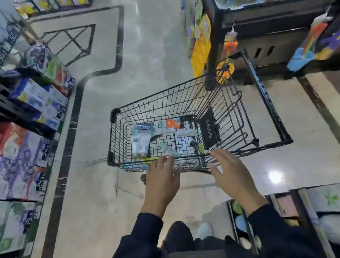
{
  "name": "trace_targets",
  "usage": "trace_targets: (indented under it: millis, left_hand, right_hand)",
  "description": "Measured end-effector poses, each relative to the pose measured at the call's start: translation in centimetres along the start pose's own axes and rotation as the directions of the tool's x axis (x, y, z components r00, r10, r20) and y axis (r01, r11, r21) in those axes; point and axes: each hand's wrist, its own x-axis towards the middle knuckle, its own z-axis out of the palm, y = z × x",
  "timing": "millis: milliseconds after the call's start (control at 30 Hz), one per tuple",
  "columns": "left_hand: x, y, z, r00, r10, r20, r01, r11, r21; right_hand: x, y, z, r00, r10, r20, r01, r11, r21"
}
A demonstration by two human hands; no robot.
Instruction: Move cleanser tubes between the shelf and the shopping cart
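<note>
The cart [195, 113] stands in the aisle between shelves [21, 116] of boxed goods on the left and a dark rack [270, 32] on the right. Several tubes [140, 141] and small packs lie loose on its wire floor, among them an orange pack [172, 123]. Both hands reach toward the near rim: the left hand [162, 180] and the right hand [231, 172] each have a wide grip, fingers spread, holding nothing. The picture is blurred, so exact contact with the rim is unclear. A likely risk: a hasty push on the rim could roll the cart away, or thin tubes could slip through the wire gaps when picked up.
</note>
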Motion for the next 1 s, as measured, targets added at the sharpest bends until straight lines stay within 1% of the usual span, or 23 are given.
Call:
trace_targets:
  millis: [233, 400, 500, 600, 800, 900, 1000]
  left_hand:
    - [4.4, -2.8, 1.6, 0.993, -0.108, 0.053, 0.111, 0.992, -0.059]
    - [10.4, -4.9, 3.1, 0.986, -0.134, 0.097, 0.145, 0.983, -0.112]
    - [14.8, -6.5, 4.2, 0.972, -0.151, 0.179, 0.178, 0.974, -0.144]
    - [18.9, -8.3, 5.4, 0.945, -0.170, 0.280, 0.222, 0.961, -0.167]
    - [26.4, -12.6, 9.6, 0.874, -0.155, 0.461, 0.254, 0.954, -0.160]
    - [29.5, -14.2, 12.6, 0.825, -0.209, 0.526, 0.349, 0.919, -0.182]
    - [32.5, -15.4, 16.6, 0.768, -0.276, 0.578, 0.464, 0.862, -0.205]
  right_hand:
    - [7.5, -0.4, 1.4, 0.994, -0.055, 0.098, 0.056, 0.998, -0.012]
    - [13.3, -0.5, 2.6, 0.987, -0.012, 0.162, 0.020, 0.999, -0.051]
    - [17.1, -0.5, 3.4, 0.977, 0.039, 0.211, -0.022, 0.996, -0.085]
    - [20.9, -0.2, 4.6, 0.960, 0.094, 0.264, -0.067, 0.992, -0.107]
    - [28.6, 1.4, 8.3, 0.916, 0.217, 0.337, -0.168, 0.971, -0.169]
    - [32.5, 3.2, 11.3, 0.892, 0.239, 0.383, -0.167, 0.963, -0.212]
    - [36.3, 5.5, 14.7, 0.872, 0.240, 0.427, -0.133, 0.955, -0.266]
